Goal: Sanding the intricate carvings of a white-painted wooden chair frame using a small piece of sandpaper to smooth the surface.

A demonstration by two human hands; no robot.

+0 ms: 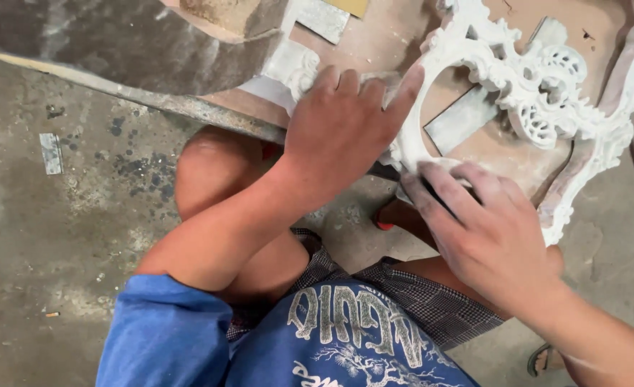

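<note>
1. Left hand: flat, palm down, fingers spread over the near-left part of the white carved frame. Index finger stretches along the frame's inner curve, the other fingertips rest on the scrolled corner piece. Pressing down, not clenched on anything.
2. Right hand: palm down on the frame's near edge, fingers extended and close together, dusty white. Fingertips lie on the rim just right of the left hand. Something dark shows under the fingers; cannot tell what it is, or whether the hand grips it.
3. White carved frame: ornate, scrollwork and pierced lattice panels, large open loop in the middle. Lies flat on a brown board, right half of the scene, far to mid depth. Its right edge curves down to the near right.
4. Brown board: dusty, carries flat grey rectangular pieces, one seen through the frame's opening, another at the far edge.
5. Grey slab: far left, edge running diagonally, rough and dust-streaked.
6. Person crouches over the concrete floor: bare knees under the board edge, blue sleeve and blue shirt near, checked shorts.
7. Floor: stained, with dark spots and a small grey metal strip on the left.
</note>
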